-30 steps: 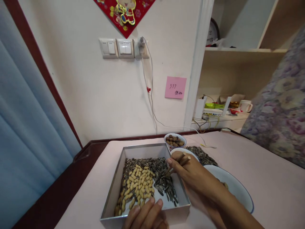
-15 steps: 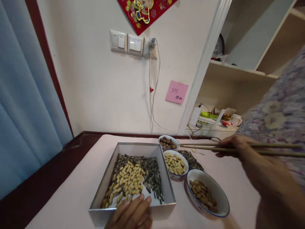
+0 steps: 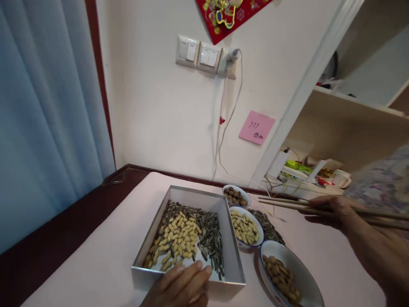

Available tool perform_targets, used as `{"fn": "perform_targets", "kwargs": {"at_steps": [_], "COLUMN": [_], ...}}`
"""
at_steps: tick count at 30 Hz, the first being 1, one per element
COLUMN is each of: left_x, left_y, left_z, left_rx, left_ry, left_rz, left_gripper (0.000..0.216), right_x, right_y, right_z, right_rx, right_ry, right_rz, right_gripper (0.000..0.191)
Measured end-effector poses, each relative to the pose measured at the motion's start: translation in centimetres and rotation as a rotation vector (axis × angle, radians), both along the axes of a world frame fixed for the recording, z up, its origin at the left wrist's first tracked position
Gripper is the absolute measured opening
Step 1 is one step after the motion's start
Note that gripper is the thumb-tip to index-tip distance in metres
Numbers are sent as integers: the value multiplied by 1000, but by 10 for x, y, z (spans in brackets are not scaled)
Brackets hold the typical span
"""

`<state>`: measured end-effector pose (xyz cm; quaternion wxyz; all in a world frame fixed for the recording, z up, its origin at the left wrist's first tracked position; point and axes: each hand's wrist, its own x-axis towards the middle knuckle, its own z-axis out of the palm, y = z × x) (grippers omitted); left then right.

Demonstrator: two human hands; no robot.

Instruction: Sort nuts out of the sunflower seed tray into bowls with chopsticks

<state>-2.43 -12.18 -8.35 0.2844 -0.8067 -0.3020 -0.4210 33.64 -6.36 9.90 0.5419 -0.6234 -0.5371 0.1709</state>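
Hands first, from the head camera: the left hand (image 3: 179,285) lies at the near edge of the metal tray (image 3: 234,256), fingers draped flat over the rim, grip loose and slack, closed on nothing. Inside the tray, pale peanuts (image 3: 177,238) sit heaped in the middle with striped sunflower seeds (image 3: 211,238) spread around and behind them. Out to the right of the tray, the right hand (image 3: 358,226) has its grip closed on a pair of chopsticks (image 3: 287,204), held nearly level above the counter (image 3: 105,260), tips aimed back toward the tray. Just right of the tray run three bowls: a small bowl (image 3: 230,204) of dark nuts farthest back, a peanut bowl (image 3: 251,245) touching the tray's side, a wide bowl (image 3: 303,270) of brown nuts nearest. A loose seed pile (image 3: 266,224) lies beyond the peanut bowl.
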Motion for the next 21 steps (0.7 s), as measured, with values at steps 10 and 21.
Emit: {"fn": "perform_targets", "kwargs": {"at_steps": [10,21], "left_x": [1,3], "left_y": [-3,-6], "left_z": [5,2], "left_rx": [8,-35], "left_ry": [18,25], "left_rz": [30,92], "left_gripper": [15,20], "right_x": [-114,-148], "right_y": [55,88], "right_z": [-38,-72], "right_rx": [-159,-150], "right_ry": [-242,-341], "right_rz": [651,750], "right_gripper": [53,53]}}
